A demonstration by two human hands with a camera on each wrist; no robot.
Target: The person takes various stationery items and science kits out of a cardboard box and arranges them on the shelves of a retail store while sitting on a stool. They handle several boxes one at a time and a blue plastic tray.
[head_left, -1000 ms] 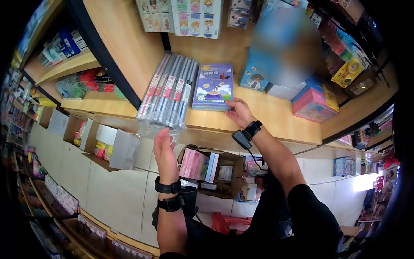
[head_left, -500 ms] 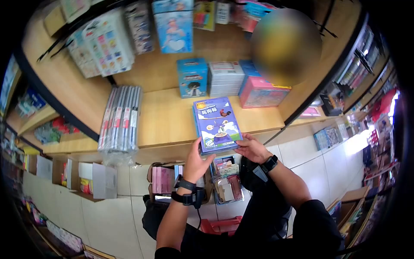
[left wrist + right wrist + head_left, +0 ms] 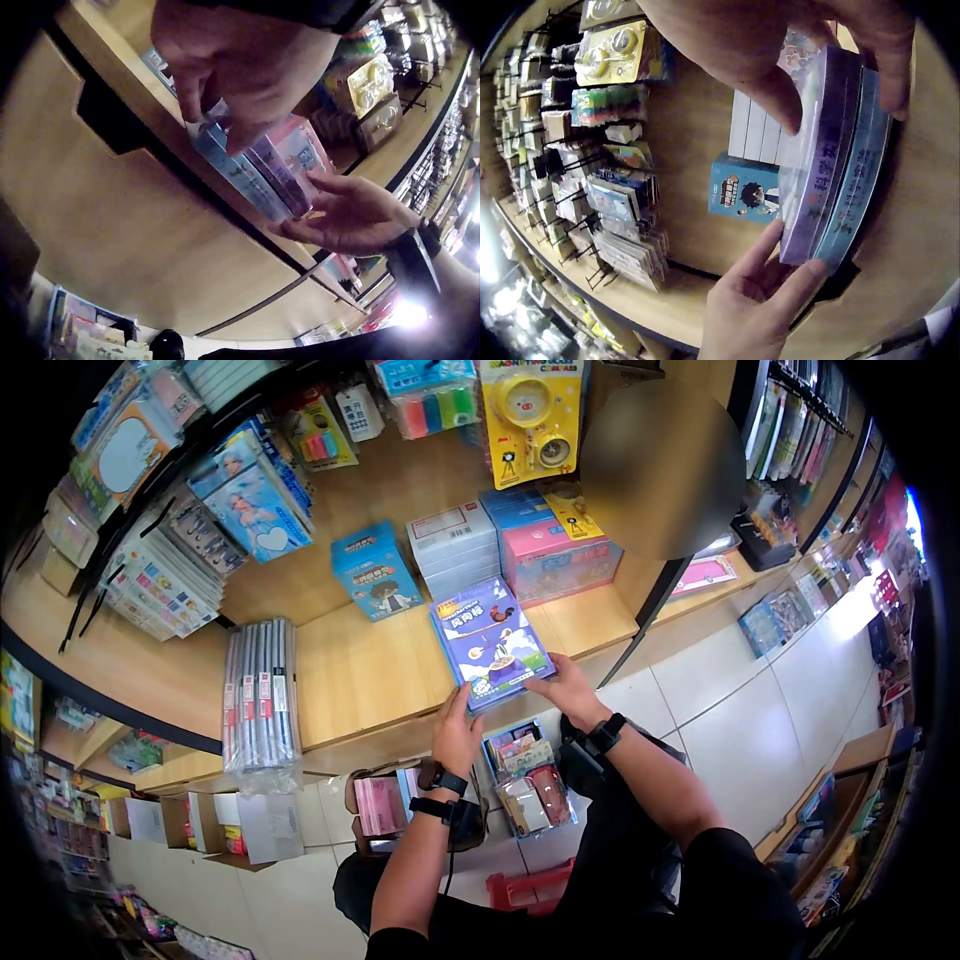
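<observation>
Shop shelving of pale wood fills the scene, hung and stacked with toys and stationery. At the front edge of the wooden shelf [image 3: 360, 670] a small stack of flat purple and blue cardboard boxes with cartoon covers [image 3: 490, 640] is held between both hands, its far end resting on the shelf.

The near left corner of the stack is pinched by the left hand [image 3: 455, 730], the thumb and a finger closed on its edge. The right side is clasped by the right hand [image 3: 568, 685]; in the right wrist view its thumb and fingers are curled across the thickness of the boxes.

Just beyond the grip are seen a blue carton printed with a cartoon child [image 3: 375, 572], a pile of white boxes [image 3: 455, 545] and a pink box [image 3: 560, 560]. Well to the left of the grip a bundle of long grey tubes wrapped in clear plastic [image 3: 258, 695] is laid on the shelf. Below the grip, open cardboard cartons of goods [image 3: 385, 805] are set on the tiled floor.

The boxes are judged light and stiff, with glossy faces that may slide over one another. A hold is best taken at two opposite edges, squeezed across the full thickness so that the stack is kept together.
</observation>
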